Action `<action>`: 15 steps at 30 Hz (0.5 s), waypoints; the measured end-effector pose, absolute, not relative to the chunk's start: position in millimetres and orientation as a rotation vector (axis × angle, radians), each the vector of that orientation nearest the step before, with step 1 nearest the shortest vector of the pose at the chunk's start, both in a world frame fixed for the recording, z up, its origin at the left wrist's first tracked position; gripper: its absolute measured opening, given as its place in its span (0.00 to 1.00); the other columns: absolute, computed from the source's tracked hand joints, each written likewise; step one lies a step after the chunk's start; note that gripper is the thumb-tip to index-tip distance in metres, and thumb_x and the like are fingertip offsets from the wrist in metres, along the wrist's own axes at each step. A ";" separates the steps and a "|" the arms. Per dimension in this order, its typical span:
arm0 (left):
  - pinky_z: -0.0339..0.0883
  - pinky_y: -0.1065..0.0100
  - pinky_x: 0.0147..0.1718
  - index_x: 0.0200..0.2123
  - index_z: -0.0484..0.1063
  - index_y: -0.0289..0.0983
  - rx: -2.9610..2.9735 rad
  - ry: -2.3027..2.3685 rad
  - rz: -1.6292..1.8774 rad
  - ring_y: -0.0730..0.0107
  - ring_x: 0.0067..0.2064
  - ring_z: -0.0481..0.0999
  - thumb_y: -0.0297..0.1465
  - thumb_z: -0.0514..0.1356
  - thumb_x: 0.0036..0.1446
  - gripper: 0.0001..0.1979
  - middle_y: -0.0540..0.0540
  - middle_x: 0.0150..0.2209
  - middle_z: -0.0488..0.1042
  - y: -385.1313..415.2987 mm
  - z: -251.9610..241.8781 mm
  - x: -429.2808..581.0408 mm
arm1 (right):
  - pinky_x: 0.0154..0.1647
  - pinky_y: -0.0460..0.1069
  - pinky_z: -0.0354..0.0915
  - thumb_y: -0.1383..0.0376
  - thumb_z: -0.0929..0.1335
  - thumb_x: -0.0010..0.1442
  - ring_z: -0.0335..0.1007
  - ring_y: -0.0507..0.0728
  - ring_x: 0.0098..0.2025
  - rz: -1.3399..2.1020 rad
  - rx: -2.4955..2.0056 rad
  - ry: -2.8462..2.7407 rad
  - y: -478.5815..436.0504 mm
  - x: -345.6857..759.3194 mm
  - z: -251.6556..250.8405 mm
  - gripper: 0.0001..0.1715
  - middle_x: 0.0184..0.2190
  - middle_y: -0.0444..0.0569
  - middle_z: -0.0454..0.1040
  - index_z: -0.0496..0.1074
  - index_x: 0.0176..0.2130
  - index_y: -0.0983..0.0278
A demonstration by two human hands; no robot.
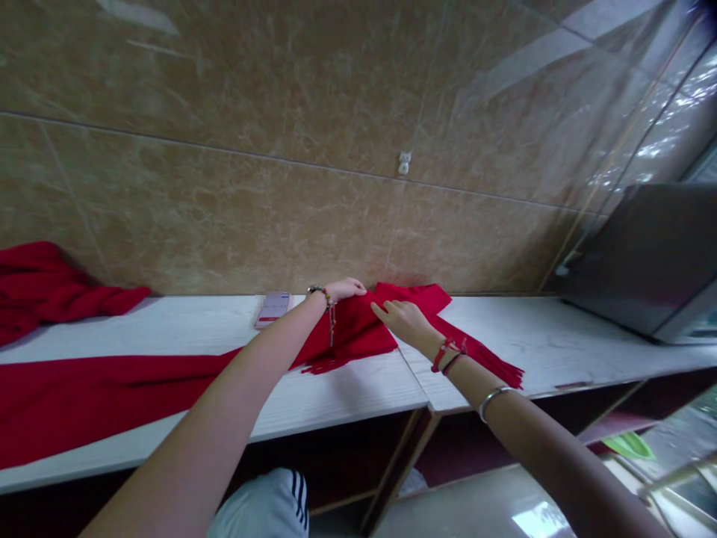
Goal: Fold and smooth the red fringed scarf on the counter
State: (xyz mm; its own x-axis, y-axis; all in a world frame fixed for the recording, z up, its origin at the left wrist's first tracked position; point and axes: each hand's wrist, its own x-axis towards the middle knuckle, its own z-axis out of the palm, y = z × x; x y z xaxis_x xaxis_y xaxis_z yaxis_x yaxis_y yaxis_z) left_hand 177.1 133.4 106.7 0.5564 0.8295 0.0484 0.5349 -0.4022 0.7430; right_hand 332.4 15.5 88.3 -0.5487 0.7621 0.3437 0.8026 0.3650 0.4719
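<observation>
A red fringed scarf lies partly bunched on the white worktop, with a long flat stretch running off to the left. My left hand is closed on its upper edge, fingertips pinching the cloth near the wall. Close by on the right, my right hand has its thumb and fingers drawn together on the same edge. Beneath and beyond my right wrist, another fringed red end spreads to the right; whether it belongs to the same piece I cannot tell.
A phone with a lit screen lies left of my hands. More red cloth is heaped at the far left. The white worktop runs along a tiled wall. A grey appliance stands at right; open shelves are below.
</observation>
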 end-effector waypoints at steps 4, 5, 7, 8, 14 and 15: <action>0.63 0.67 0.41 0.38 0.72 0.31 2.292 1.165 0.540 0.63 0.42 0.71 0.30 0.55 0.54 0.11 0.42 0.39 0.74 121.4 86.4 200.6 | 0.31 0.49 0.61 0.73 0.57 0.60 0.68 0.58 0.34 -0.892 -1.536 -2.577 20.7 354.5 55.1 0.20 0.35 0.59 0.72 0.64 0.51 0.68; 0.61 0.65 0.44 0.41 0.71 0.32 2.332 1.181 0.548 0.59 0.46 0.70 0.31 0.56 0.54 0.13 0.40 0.43 0.72 113.6 80.5 200.4 | 0.31 0.49 0.61 0.73 0.57 0.60 0.68 0.58 0.34 -0.875 -1.544 -2.597 21.4 357.4 46.9 0.19 0.35 0.59 0.72 0.64 0.50 0.68; 0.56 0.58 0.50 0.47 0.68 0.34 2.433 1.212 0.562 0.53 0.53 0.62 0.34 0.56 0.54 0.18 0.37 0.52 0.65 92.9 67.2 192.1 | 0.31 0.49 0.62 0.73 0.58 0.60 0.68 0.58 0.35 -0.863 -1.545 -2.629 22.2 360.6 33.2 0.18 0.36 0.59 0.72 0.65 0.49 0.69; 0.51 0.55 0.53 0.50 0.65 0.35 2.498 1.222 0.565 0.51 0.56 0.58 0.35 0.57 0.53 0.21 0.36 0.55 0.61 81.1 59.8 184.4 | 0.31 0.50 0.62 0.73 0.58 0.60 0.68 0.58 0.35 -0.872 -1.537 -2.636 22.3 361.2 28.4 0.18 0.36 0.59 0.72 0.65 0.49 0.69; 0.48 0.52 0.56 0.59 0.53 0.36 2.979 1.293 0.225 0.52 0.62 0.47 0.34 0.56 0.54 0.30 0.37 0.62 0.49 28.4 21.7 121.0 | 0.33 0.50 0.62 0.72 0.57 0.61 0.65 0.59 0.38 -0.954 -1.375 -2.628 27.4 367.0 24.5 0.16 0.39 0.57 0.70 0.67 0.47 0.68; 0.50 0.54 0.56 0.59 0.52 0.36 2.982 1.326 0.203 0.54 0.62 0.47 0.31 0.55 0.55 0.29 0.38 0.62 0.48 25.8 18.9 112.8 | 0.33 0.50 0.62 0.72 0.57 0.61 0.65 0.59 0.38 -0.951 -1.339 -2.630 29.3 369.6 25.0 0.16 0.39 0.57 0.70 0.67 0.46 0.68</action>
State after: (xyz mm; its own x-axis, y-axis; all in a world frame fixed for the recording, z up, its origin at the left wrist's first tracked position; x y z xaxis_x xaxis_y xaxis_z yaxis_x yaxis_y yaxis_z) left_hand 112.8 25.8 18.9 0.6647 0.7287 0.1648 0.7447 -0.6641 -0.0666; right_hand 369.6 29.3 25.0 -0.6263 0.7200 0.2991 0.7449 0.4392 0.5023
